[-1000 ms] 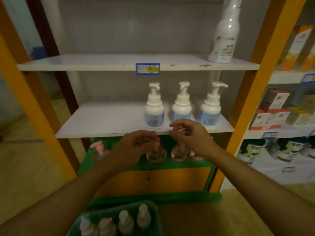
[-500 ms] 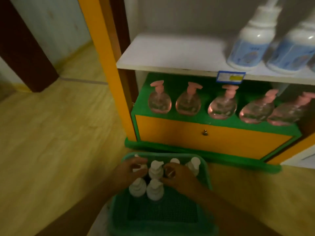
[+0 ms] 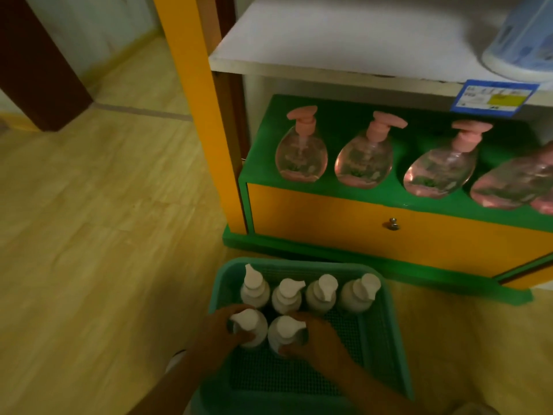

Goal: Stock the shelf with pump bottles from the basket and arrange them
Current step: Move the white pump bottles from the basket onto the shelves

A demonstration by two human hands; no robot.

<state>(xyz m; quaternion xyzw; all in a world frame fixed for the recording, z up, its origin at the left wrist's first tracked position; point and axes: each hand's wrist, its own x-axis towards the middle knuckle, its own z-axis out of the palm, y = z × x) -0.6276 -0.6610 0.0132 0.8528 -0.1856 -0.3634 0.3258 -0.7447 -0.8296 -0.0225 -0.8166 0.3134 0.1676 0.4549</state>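
A green plastic basket [image 3: 389, 322] sits on the floor below me and holds several white pump bottles. My left hand [image 3: 220, 329] grips the near-left bottle [image 3: 251, 323]. My right hand [image 3: 318, 338] grips the bottle [image 3: 284, 332] beside it. A row of white pump bottles [image 3: 321, 293] stands behind them along the basket's far side. The white shelf [image 3: 344, 46] is above, with one blue-labelled white bottle [image 3: 523, 46] at its right edge.
Pink clear pump bottles [image 3: 300, 151] stand in a row on the green ledge [image 3: 260, 175] over an orange drawer [image 3: 392, 227]. An orange upright post [image 3: 197, 106] frames the shelf's left side. Wooden floor spreads to the left.
My view dropped from the shelf to the basket and drew closer. Both hands came down from shelf height into the basket and closed round the two nearest white bottles.
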